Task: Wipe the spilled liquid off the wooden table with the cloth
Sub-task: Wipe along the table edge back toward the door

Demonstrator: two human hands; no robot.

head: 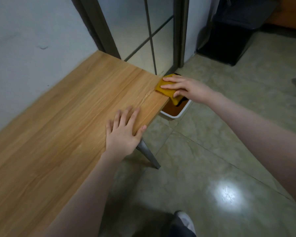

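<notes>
A wooden table point(61, 127) runs from the lower left to the middle of the head view. At its far right corner lies a folded yellow cloth point(164, 90), partly hanging over the edge. My right hand point(186, 88) presses flat on the cloth with the thumb tucked under its overhanging part. A faint wet streak point(146, 97) shows on the wood just left of the cloth. My left hand point(125, 132) rests flat on the table near the right edge, fingers spread, thumb over the edge, holding nothing.
A white-rimmed bin with an orange inside point(175, 112) stands on the floor below the table corner. A grey table leg point(149, 154) slants down to the tiled floor. A glass door point(143, 35) is behind the table, a black box point(225, 45) at the right, my shoe point(184, 221) at the bottom.
</notes>
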